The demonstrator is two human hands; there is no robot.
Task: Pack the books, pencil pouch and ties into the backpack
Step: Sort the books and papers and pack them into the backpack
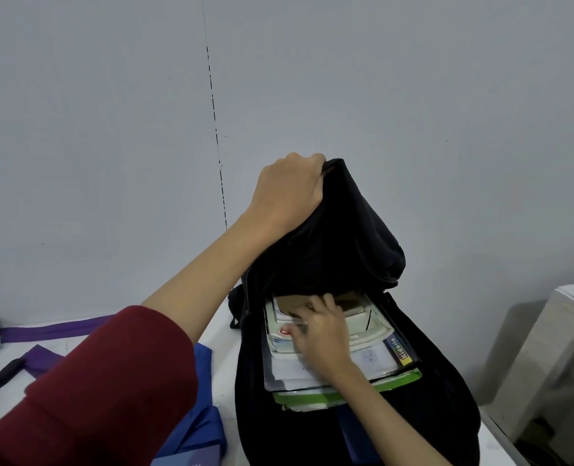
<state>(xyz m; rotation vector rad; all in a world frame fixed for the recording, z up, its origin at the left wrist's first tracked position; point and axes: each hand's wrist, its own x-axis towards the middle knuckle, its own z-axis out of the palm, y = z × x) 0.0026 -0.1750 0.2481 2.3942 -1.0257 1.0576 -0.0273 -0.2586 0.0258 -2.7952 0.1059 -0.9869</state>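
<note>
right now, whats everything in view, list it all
backpack: 1, black, upright on the table, top flap held up
books: a stack, count unclear, white and green, in the backpack's open mouth
purple tie: 1, purple, lying on the table at left
blue cloth: 1, blue, on the table left of the backpack; what it is, unclear
table: 1, white, under it all
wall: 1, grey, behind
white unit: 1, white, at right
left hand: grips the backpack's flap; red sleeve
right hand: rests on the books, fingers spread
</note>
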